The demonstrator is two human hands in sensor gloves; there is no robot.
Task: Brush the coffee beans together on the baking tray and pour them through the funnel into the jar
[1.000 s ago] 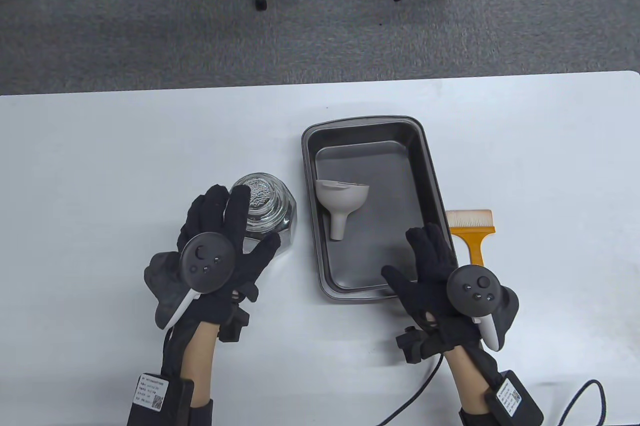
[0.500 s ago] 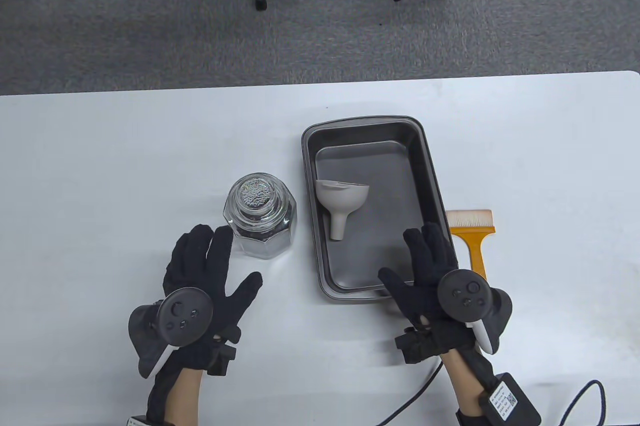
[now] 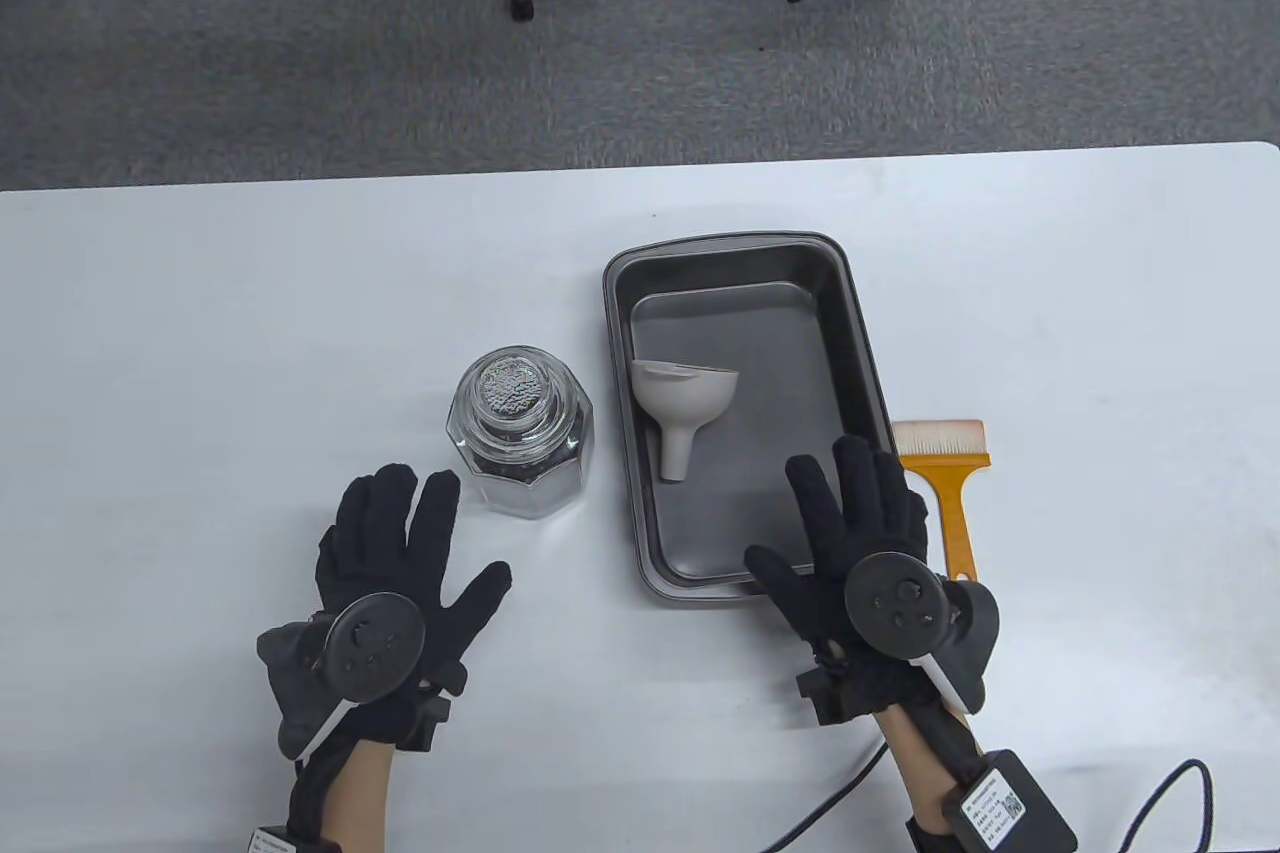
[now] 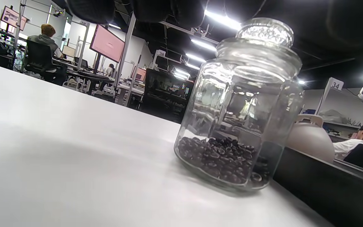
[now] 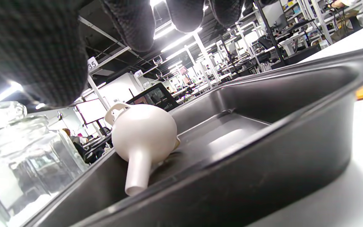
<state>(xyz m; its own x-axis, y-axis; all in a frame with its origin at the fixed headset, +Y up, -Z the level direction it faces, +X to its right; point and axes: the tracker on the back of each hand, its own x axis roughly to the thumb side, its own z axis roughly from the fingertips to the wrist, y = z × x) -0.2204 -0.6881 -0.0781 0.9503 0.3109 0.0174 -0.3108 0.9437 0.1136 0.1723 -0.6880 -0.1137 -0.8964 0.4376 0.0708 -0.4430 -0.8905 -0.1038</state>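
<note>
On the white table [image 3: 200,313], my hands [image 3: 400,563] rest empty and spread; beans sit in the lidded glass jar [image 3: 520,433], funnel [image 3: 685,398] in baking tray [image 3: 860,343]: task complete, I judge.

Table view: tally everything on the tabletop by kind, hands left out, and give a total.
Glass jar with lid on, coffee beans inside: 1
Baking tray: 1
Funnel, lying on its side in the tray: 1
Brush, right of the tray: 1
Total: 4
</note>
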